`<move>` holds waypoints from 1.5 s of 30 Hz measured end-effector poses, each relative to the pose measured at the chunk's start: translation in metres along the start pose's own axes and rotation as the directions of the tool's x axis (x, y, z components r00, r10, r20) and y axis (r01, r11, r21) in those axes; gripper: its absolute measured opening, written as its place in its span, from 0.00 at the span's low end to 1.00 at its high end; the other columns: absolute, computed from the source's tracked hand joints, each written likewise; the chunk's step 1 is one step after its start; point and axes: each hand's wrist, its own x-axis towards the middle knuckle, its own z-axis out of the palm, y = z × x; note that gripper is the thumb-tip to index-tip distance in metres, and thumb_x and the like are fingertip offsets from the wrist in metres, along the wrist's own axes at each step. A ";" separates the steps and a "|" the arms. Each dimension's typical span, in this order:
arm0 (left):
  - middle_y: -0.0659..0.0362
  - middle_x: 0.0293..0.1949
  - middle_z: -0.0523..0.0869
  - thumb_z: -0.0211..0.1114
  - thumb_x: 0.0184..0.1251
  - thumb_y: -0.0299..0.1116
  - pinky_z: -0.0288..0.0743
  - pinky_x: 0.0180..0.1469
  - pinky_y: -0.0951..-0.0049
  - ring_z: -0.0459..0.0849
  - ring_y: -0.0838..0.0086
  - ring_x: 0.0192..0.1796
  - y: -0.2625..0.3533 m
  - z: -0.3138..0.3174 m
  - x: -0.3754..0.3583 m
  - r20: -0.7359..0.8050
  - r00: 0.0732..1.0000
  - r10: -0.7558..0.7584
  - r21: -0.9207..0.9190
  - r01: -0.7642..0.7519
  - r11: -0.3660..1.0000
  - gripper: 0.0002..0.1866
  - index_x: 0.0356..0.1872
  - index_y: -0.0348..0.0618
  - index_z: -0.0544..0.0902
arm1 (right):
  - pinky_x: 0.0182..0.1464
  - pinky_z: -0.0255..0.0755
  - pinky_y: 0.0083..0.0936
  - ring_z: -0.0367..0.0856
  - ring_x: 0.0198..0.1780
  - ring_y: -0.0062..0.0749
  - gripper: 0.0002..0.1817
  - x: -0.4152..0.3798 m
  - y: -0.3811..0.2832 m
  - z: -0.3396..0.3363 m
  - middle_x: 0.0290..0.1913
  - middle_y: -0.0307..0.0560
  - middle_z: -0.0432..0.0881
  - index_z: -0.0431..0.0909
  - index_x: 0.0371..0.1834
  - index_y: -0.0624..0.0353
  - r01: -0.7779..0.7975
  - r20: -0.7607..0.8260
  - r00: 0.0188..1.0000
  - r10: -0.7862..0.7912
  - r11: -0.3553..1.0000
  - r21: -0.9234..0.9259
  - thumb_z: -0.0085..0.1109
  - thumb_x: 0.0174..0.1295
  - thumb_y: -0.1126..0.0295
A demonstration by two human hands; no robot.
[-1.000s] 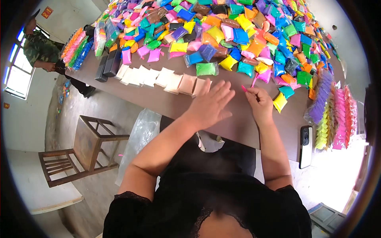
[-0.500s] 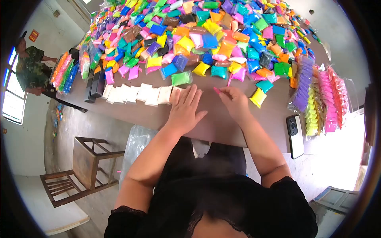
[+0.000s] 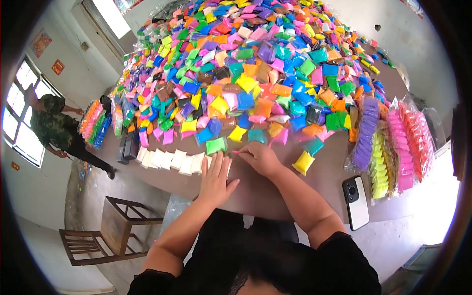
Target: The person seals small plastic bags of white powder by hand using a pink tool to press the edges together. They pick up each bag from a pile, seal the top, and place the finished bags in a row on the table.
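Observation:
My left hand [image 3: 215,181] lies flat with its fingers stretched out, over the right end of a row of white packets [image 3: 167,161]. The packets overlap one another along the table. Just to the right, my right hand [image 3: 261,158] is closed in a pinch on a small pink piece [image 3: 236,152], which pokes out from the fingertips toward the left hand. What kind of thing it is cannot be made out. A green packet [image 3: 216,145] lies just beyond my left fingers. A yellow packet [image 3: 303,162] and a teal packet [image 3: 313,146] lie right of my right hand.
A big heap of colourful packets [image 3: 246,83] covers the table's far side. Bagged rows of purple packets [image 3: 366,130] and pink packets [image 3: 400,147] stand right, near a phone [image 3: 356,202]. Dark boxes [image 3: 129,146] sit left. A wooden chair [image 3: 115,228] and another person [image 3: 54,120] are left.
My right hand has moved left, bringing the pink piece close to my left hand, which stays flat by the white packets. The camera view has tilted up, showing more of the heap.

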 end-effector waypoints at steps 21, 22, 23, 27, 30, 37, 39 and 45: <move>0.46 0.56 0.85 0.57 0.71 0.27 0.77 0.60 0.56 0.84 0.51 0.59 -0.122 -0.022 0.504 -0.139 0.982 0.124 0.068 -0.115 0.991 0.21 0.64 0.45 0.79 | 0.33 0.80 0.35 0.85 0.34 0.41 0.05 0.004 -0.006 -0.006 0.35 0.42 0.79 0.83 0.40 0.51 0.014 -0.060 0.998 -0.013 1.000 0.025 0.66 0.64 0.65; 0.46 0.54 0.87 0.59 0.68 0.26 0.78 0.58 0.56 0.85 0.50 0.57 -0.129 -0.012 0.520 -0.130 0.983 0.133 0.132 -0.115 0.985 0.23 0.65 0.47 0.78 | 0.33 0.80 0.35 0.85 0.33 0.41 0.06 0.003 -0.006 -0.006 0.35 0.42 0.79 0.83 0.40 0.51 -0.003 -0.054 0.999 0.005 0.999 0.040 0.66 0.64 0.65; 0.46 0.54 0.87 0.59 0.68 0.26 0.78 0.58 0.56 0.85 0.50 0.57 -0.138 -0.003 0.533 -0.117 0.984 0.133 0.130 -0.118 0.984 0.23 0.65 0.47 0.78 | 0.33 0.80 0.35 0.85 0.33 0.41 0.06 0.004 -0.007 -0.009 0.35 0.42 0.79 0.84 0.40 0.52 -0.013 -0.069 0.997 0.016 0.999 0.047 0.67 0.64 0.65; 0.44 0.52 0.87 0.62 0.62 0.26 0.79 0.55 0.54 0.85 0.48 0.55 -0.145 0.018 0.559 0.019 0.997 0.080 0.080 -0.081 0.993 0.23 0.61 0.46 0.80 | 0.33 0.80 0.34 0.85 0.34 0.40 0.07 0.003 -0.005 -0.014 0.36 0.41 0.80 0.84 0.41 0.51 -0.050 -0.101 0.993 0.059 0.995 0.089 0.67 0.63 0.65; 0.44 0.50 0.88 0.65 0.62 0.29 0.79 0.53 0.54 0.86 0.48 0.54 -0.141 0.018 0.567 -0.041 0.999 0.032 0.100 -0.028 0.995 0.23 0.61 0.46 0.80 | 0.33 0.81 0.33 0.86 0.34 0.39 0.07 0.004 -0.006 -0.015 0.37 0.41 0.81 0.84 0.41 0.51 -0.063 -0.135 0.988 0.073 0.995 0.078 0.68 0.63 0.65; 0.56 0.30 0.86 0.65 0.72 0.47 0.73 0.35 0.70 0.80 0.75 0.32 -0.133 -0.043 0.505 -0.175 0.902 -0.396 -0.694 0.172 0.699 0.22 0.42 0.32 0.85 | 0.34 0.81 0.34 0.86 0.36 0.40 0.06 0.004 -0.004 -0.012 0.37 0.41 0.82 0.84 0.40 0.50 -0.075 -0.101 0.992 0.080 0.995 0.059 0.67 0.63 0.64; 0.57 0.31 0.87 0.64 0.73 0.45 0.73 0.34 0.73 0.81 0.77 0.33 -0.113 -0.073 0.454 -0.108 0.938 -0.328 -0.736 0.147 0.661 0.20 0.41 0.33 0.85 | 0.35 0.81 0.37 0.86 0.38 0.43 0.06 0.006 -0.007 -0.014 0.37 0.44 0.84 0.85 0.41 0.50 -0.100 -0.090 0.990 0.109 0.990 0.097 0.66 0.64 0.63; 0.55 0.51 0.86 0.59 0.78 0.35 0.87 0.46 0.69 0.89 0.69 0.48 -0.055 -0.112 0.299 0.222 0.957 -0.188 -0.961 0.248 0.124 0.18 0.60 0.34 0.75 | 0.40 0.80 0.42 0.85 0.40 0.49 0.07 0.007 0.006 -0.006 0.39 0.50 0.85 0.85 0.40 0.50 -0.081 -0.133 0.987 0.089 0.995 0.064 0.63 0.66 0.63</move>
